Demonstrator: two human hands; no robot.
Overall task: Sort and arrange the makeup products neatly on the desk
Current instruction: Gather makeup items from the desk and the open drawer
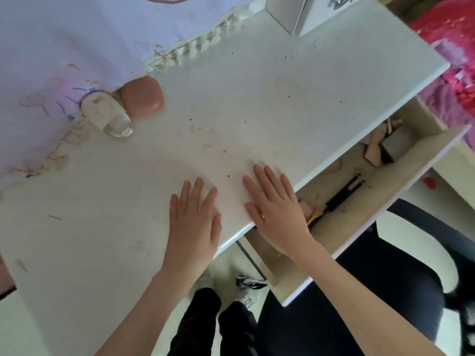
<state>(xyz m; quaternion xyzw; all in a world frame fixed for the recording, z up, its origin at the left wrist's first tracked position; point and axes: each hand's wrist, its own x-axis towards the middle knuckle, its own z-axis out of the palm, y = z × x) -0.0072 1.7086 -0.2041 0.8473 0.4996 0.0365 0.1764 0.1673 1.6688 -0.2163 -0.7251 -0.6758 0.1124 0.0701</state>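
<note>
- Two makeup products are seen on the counter (231, 104): a pink compact case (142, 96) and a cream bottle with a clear cap (106, 114), lying on its side. They touch each other at the back left, against the scribbled wall (51, 47).
- Further products are seen inside the open drawer (359, 201) at the front right: dark pencil-like sticks (344, 192), a yellow-tipped item (315, 216), a small pink item (306, 209) partly hidden by the right hand, and a grey box (395, 146) with tan pieces (372, 152) toward the rear. What these last ones are cannot be told.
- Left hand (196, 218): laid flat on the counter near the front edge, grip spread, nothing held.
- Right hand (276, 209): laid flat just beside it, fingers straight on the counter and heel over the drawer gap; grip spread, nothing held.
- Progress is judged as early. Only two products are grouped on the counter; no row or order is yet made.
- Left to do, as judged: drawer items to be lifted out, sorted by kind, and set neatly on the broad middle of the counter; the bottle to be stood upright, if it can stand.
- Dark specks and crumbly debris (59, 152) are noted on the counter and along the wall edge.
- A black chair (385, 291) is seen below the drawer.
</note>
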